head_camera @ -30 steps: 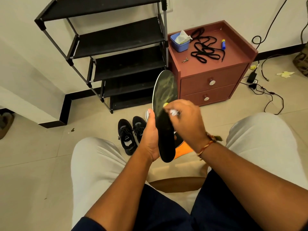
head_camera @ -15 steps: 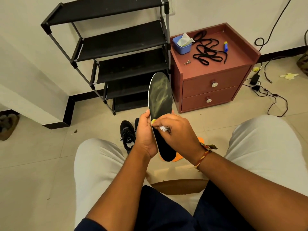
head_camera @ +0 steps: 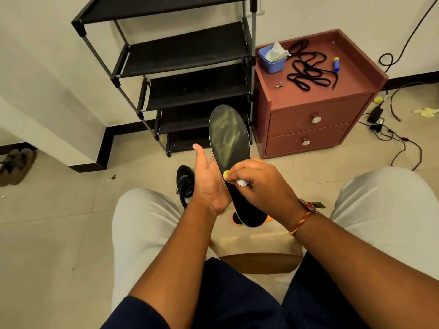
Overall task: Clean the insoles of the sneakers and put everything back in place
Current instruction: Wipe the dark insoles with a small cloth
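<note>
Between the person's knees, above the floor (head_camera: 47, 233), a black insole (head_camera: 229, 138) stands nearly upright with its toe end up and its heel end low. Pale yellowish smears streak its upper half.

The left hand (head_camera: 209, 184) backs the insole's left edge with the palm turned toward the camera and the thumb sticking straight up, clear of the insole. Its fingers are hidden behind the insole, so I cannot tell whether they curl round it.

The right hand (head_camera: 261, 184) has its fingers bunched and pinches a wad of tissue (head_camera: 242, 182), white with a yellow-stained tip, pressed against the middle of the insole's face. A red and yellow thread (head_camera: 301, 219) circles that wrist.

Just left of the left hand, a black sneaker (head_camera: 185, 184) sits on the floor. An orange piece (head_camera: 236, 220) peeks out beneath the insole's heel.

Against the wall stands a black shoe rack (head_camera: 187, 51), with a red-brown cabinet (head_camera: 308, 136) beside it. On the cabinet's top surface lie black laces (head_camera: 308, 72), a blue tub (head_camera: 272, 64) and a small blue and yellow tube (head_camera: 336, 64). Cables (head_camera: 403, 143) trail over the floor to the right.
</note>
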{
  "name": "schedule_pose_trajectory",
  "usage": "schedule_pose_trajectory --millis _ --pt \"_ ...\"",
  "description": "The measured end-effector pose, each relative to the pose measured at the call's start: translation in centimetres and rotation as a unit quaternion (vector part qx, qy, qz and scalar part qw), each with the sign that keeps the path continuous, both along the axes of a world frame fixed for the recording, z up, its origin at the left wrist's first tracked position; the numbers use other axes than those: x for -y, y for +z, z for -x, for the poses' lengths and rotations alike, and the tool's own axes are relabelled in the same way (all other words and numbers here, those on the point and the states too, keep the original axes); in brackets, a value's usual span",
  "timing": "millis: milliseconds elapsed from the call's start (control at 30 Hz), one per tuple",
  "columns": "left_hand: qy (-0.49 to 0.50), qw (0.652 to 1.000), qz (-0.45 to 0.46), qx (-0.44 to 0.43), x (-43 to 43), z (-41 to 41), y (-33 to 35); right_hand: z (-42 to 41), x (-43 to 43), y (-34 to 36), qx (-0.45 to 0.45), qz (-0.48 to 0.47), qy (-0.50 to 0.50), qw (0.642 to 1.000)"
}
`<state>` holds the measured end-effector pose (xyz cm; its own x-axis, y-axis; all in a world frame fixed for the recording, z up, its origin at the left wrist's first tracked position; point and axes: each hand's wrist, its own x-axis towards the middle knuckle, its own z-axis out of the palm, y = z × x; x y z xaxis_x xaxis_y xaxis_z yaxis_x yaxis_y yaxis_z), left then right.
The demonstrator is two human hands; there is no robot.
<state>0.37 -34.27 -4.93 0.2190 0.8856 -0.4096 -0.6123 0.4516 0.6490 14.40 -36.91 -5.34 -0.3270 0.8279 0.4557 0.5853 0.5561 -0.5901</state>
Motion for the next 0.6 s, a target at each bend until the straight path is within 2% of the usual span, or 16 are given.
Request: schedule_pose_trajectory --millis 300,600 --pt "-0.029 0.998 0.023 0.048 0.3 -0.7 -0.2 0.0 -0.1 0.4 0.044 -0.021 0.026 0.999" --pt "-0.057 0.998 0.035 -0.001 2.5 -2.7 0.5 -1.1 -1.4 1.3 0.040 -0.059 -0.117 0.991"
